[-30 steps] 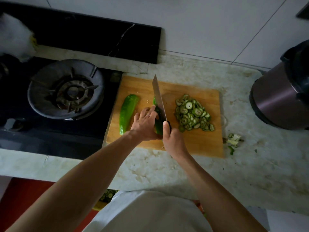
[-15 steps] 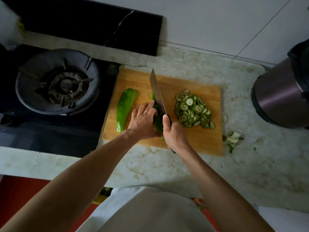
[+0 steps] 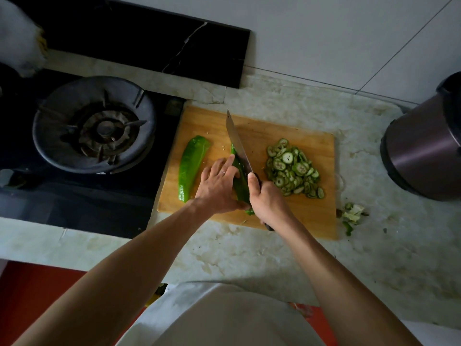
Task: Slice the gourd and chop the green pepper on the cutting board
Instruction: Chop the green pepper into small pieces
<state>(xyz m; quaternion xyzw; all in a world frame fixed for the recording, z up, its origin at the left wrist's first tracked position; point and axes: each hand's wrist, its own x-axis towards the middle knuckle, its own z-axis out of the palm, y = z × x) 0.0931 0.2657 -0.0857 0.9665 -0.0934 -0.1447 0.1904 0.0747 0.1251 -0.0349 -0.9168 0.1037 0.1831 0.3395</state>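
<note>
Pale marbled stone makes up the surface (image 3: pixel 274 258), with white wall tiles behind it and a wooden cutting board (image 3: pixel 311 216) lying under both hands. On the board the left hand (image 3: pixel 219 188) rests over a long green pepper (image 3: pixel 240 184), fingers laid mostly straight along it and pressing it down, a ring on one finger; whether the thumb curls under the pepper cannot be told. Just right of that hand, the right hand (image 3: pixel 268 198) is curled tight round the dark handle of a knife (image 3: pixel 238 143), forefinger stretched up toward the blade. The blade runs away from the hands along the right edge of the held pepper, its tip pointing to the far side of the board. To the left of the left hand, apart from it, a second green pepper (image 3: pixel 190 167) lies whole on the board. To the right of the right hand sits a heap of gourd slices (image 3: pixel 293 169), thin green rounds with pale centres, still on the board. Farther right, off the board's near corner, a few green and white scraps (image 3: pixel 351 214) lie on the stone. Well to the left of both hands is a black gas burner (image 3: pixel 94 124) set in a dark hob, and far to the right stands a dark metal pot (image 3: pixel 424 151).
</note>
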